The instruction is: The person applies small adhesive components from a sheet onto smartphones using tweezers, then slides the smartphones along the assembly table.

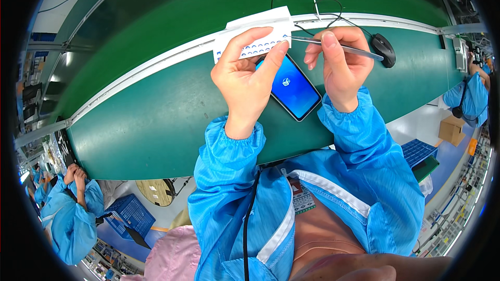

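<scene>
A white sheet (256,23) with rows of small blue-marked pieces, likely a sticker sheet, is pinched between the thumb and fingers of my left hand (240,80). It is tilted above the bench. My right hand (341,67) grips a pair of metal tweezers (363,52), whose tips point left and meet the sheet's right edge near my left thumb. Whether the tips hold a piece is too small to tell. Below and between my hands a smartphone (298,93) lies face up on the green bench, its screen lit blue. My left hand covers its upper left corner.
A black mouse (384,50) lies right of my right hand, its cable running back to the white rail (406,24). Co-workers in blue smocks sit at far left (73,218) and far right (471,101). Blue crates (130,216) and a cardboard box (451,129) stand on the floor.
</scene>
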A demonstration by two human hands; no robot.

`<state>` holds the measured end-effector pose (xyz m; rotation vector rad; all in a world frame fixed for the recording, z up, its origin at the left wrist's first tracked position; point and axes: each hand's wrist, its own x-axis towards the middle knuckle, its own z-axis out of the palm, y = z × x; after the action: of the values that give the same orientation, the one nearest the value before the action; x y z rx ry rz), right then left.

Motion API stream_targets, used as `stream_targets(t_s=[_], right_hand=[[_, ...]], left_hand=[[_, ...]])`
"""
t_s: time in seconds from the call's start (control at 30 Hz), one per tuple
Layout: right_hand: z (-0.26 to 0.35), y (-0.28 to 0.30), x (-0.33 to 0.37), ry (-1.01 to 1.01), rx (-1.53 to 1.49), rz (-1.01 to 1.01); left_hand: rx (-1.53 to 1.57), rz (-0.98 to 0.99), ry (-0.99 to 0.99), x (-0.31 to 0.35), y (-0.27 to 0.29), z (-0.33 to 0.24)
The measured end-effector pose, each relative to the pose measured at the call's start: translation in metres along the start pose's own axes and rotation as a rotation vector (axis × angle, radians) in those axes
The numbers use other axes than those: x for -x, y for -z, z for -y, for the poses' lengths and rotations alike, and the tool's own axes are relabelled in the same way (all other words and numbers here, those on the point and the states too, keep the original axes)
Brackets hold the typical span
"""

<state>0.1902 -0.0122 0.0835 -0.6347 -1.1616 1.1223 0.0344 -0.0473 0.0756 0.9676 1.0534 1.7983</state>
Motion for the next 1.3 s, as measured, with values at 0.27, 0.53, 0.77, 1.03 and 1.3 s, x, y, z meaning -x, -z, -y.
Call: stream_targets(t_s=[0.27,0.53,0.77,1.03,1.3], right_hand=[[-0.0032,0.0020,0.0017,0.004,-0.005,0.002],[-0.0039,0.0010,0.0030,0.035,0.022,0.011],[-0.0043,-0.0001,0.0036,0.059,0.061,0.015],[-0.0043,0.0023,0.0018,-0.060,-0.026,0.005],[-0.0011,-0.0014,0.0003,-0.109,-0.071,-0.035]], left_hand=[[-0.029,-0.008,0.005,-0.0005,0.0000,-0.0022],[-0.026,-0.002,0.008,-0.0001,0.0005,-0.0019],[-0.048,0.001,-0.003,-0.0003,0.0011,-0.0018],[-0.028,0.002,0.006,-0.0005,0.0004,-0.0004],[-0.013,0.009,0.017,-0.0003,-0.0008,-0.0016]])
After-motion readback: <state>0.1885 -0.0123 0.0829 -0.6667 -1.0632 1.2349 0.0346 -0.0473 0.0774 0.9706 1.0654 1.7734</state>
